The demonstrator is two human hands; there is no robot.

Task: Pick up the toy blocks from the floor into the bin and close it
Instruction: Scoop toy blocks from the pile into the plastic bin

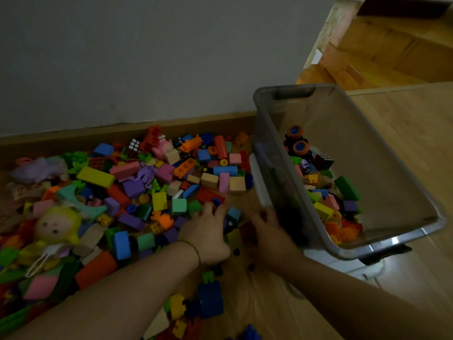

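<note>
Doll (57,224): far left, yellow-haired, lying face up on the heap
Toy blocks (147,192): a big bright spread across the wooden floor (404,143), running from the wall (147,57) right up to the bin's side; a smaller lot already lies inside the bin
Left hand (208,231): palm down at the heap's near edge, fingers spread forward over green and blue blocks – a thin bracelet (195,251) on the wrist
Right hand (267,231): just beside the left, low among dark blocks and tight against the bin wall; too dim here, cannot tell whether it grips anything
Bin (343,251): grey, see-through, open-topped, on the floor right of the heap
Toy car (296,141): in the bin's far end – orange-and-blue wheels, on top of the blocks there
</note>
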